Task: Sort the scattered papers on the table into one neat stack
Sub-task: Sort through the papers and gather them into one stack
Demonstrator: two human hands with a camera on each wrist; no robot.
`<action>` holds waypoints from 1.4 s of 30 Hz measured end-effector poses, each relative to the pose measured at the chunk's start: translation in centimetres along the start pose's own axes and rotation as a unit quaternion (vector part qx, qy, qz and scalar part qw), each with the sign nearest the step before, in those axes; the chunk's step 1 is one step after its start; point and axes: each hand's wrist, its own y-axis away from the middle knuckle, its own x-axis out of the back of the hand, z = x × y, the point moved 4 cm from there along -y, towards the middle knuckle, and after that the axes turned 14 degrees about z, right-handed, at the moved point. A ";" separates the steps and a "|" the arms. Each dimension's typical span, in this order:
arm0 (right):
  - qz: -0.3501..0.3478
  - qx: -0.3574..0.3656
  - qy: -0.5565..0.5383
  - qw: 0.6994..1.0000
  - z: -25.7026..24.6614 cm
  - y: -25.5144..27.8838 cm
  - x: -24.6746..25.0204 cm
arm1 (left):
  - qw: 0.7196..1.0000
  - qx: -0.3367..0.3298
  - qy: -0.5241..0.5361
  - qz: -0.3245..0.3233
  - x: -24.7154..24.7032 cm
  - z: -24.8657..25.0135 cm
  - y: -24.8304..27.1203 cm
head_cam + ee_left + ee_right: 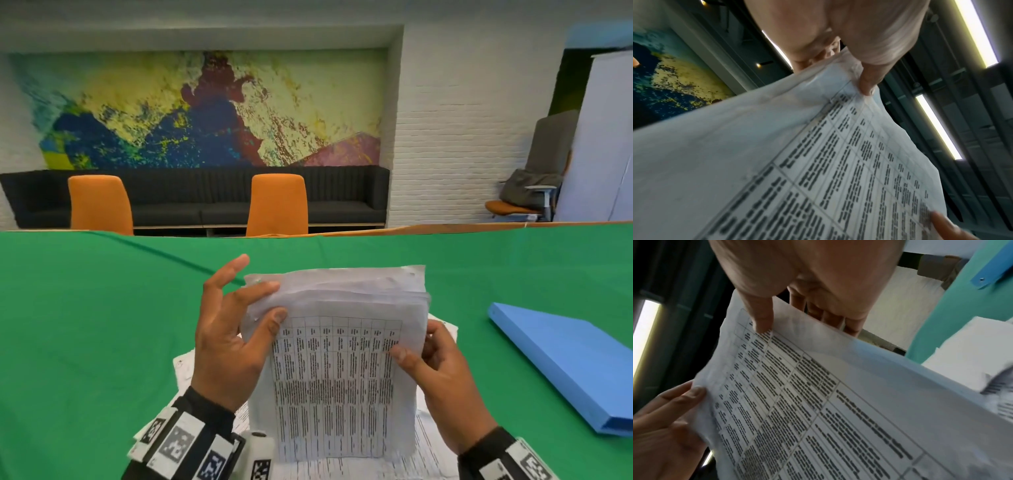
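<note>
A thick bundle of white papers [337, 370] stands upright on its lower edge, its front sheet printed with a table of text. My left hand [236, 329] pinches its upper left edge, thumb on the front sheet [818, 162], forefinger over the top corner, other fingers spread behind. My right hand [435, 370] grips the right edge, thumb on the printed face [818, 394], fingers curled behind. More loose sheets [431, 445] lie flat on the green table [85, 325] under and around the bundle.
A blue ring binder [565, 366] lies closed on the table to the right. Two orange chairs [277, 202] stand at the far edge, with a dark sofa and a painted wall behind.
</note>
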 end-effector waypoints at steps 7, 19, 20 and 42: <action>0.009 0.305 0.162 0.938 -6.1 0.0 -1.0 | 0.999 -0.033 0.010 -0.018 -0.3 1.3 -0.3; 0.011 0.385 0.276 0.880 -7.4 -0.6 -0.9 | 0.999 -0.016 0.015 -0.033 -0.1 0.6 0.5; 0.009 0.377 0.286 0.881 -7.5 -0.7 -1.0 | 0.999 -0.011 0.017 -0.035 -0.1 0.5 0.6; 0.014 0.182 0.133 0.974 -3.2 2.1 -2.4 | 0.974 0.225 0.014 0.002 -2.3 1.2 3.2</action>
